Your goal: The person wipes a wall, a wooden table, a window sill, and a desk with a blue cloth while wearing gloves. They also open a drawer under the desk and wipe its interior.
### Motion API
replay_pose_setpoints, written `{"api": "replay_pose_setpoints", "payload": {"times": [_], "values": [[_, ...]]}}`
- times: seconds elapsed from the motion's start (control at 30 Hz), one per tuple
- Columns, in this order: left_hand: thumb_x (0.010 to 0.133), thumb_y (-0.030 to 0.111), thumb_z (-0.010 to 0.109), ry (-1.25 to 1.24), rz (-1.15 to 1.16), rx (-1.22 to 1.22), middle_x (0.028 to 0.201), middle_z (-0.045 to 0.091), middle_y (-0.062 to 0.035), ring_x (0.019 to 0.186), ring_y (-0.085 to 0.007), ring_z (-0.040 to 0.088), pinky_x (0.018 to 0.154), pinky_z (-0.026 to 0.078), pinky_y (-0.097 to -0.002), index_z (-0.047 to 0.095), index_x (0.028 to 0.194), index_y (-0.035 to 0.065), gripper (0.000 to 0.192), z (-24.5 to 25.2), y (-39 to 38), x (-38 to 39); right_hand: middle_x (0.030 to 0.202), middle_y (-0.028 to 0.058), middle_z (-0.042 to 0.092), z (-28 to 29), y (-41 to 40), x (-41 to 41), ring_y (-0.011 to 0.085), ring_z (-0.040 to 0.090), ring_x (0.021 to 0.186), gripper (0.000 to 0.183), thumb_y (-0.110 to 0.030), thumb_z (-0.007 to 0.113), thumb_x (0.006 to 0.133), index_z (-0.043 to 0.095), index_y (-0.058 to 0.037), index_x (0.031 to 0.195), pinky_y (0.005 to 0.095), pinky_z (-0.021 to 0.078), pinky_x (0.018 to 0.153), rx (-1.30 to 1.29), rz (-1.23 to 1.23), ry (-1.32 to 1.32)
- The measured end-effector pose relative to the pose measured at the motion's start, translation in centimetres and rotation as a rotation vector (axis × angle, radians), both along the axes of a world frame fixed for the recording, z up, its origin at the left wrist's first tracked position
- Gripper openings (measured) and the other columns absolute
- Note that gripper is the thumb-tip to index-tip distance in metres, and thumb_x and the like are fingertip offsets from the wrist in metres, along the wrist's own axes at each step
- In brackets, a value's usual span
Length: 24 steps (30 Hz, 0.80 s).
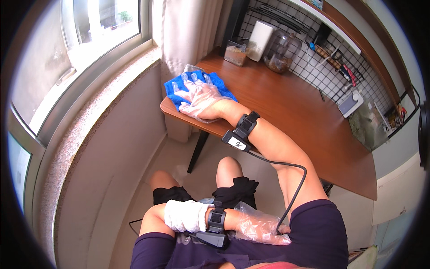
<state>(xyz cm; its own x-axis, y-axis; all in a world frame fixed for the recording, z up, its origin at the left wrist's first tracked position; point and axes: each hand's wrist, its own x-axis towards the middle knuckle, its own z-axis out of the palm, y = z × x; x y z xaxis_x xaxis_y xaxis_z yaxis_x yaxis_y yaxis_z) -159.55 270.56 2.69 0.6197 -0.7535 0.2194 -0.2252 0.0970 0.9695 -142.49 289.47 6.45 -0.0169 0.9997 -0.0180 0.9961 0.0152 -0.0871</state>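
My right hand (200, 95), in a clear plastic glove, lies flat with its fingers spread on a blue cloth (220, 82). Under it, the cloth is spread at the left end of a brown wooden desk (289, 101). Across my torso lies my left hand (260, 228), also in a clear plastic glove. Its curled fingers close around a black cable (297, 191) that runs from the strapped device (240, 134) on my right wrist. A second device (215, 232) is strapped to my left wrist, beside a white towelling band (184, 215).
Clear containers (236, 53) and a large jar (280, 55) stand at the desk's back. Behind them is a black wire grid (356, 67). A small white device (351, 102) sits near a glass tank (368, 127). A window ledge (100, 124) and curtain (188, 33) border the left side.
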Motion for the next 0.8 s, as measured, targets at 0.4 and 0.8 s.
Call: {"api": "replay_pose_setpoints", "payload": {"times": [0.4, 0.8], "values": [[0.107, 0.042, 0.054, -0.034, -0.201, -0.086, 0.077, 0.051, -0.0127, 0.073, -0.0218, 0.044, 0.069, 0.042, -0.0397, 0.05, 0.089, -0.0047, 0.05, -0.9, -9.9, -1.5, 0.168, 0.0186, 0.027, -1.5, -15.9, 6.2, 0.0392, 0.024, 0.155, 0.061, -0.056, 0.038, 0.104, 0.045, -0.0256, 0.156, 0.0575, 0.0111, 0.126, 0.033, -0.23, -0.244], [0.109, 0.037, 0.054, 0.173, -0.437, -0.301, 0.093, 0.053, 0.0013, 0.089, -0.0112, 0.045, 0.081, 0.042, -0.0324, 0.057, 0.112, -0.0044, 0.042, -2.1, -14.6, -2.7, 0.165, 0.0174, 0.035, -2.6, -45.5, 20.5, 0.0341, 0.035, 0.151, 0.062, -0.054, 0.038, 0.106, 0.044, -0.0196, 0.156, 0.0463, 0.0228, 0.125, -0.013, -1.048, -0.353]]}}
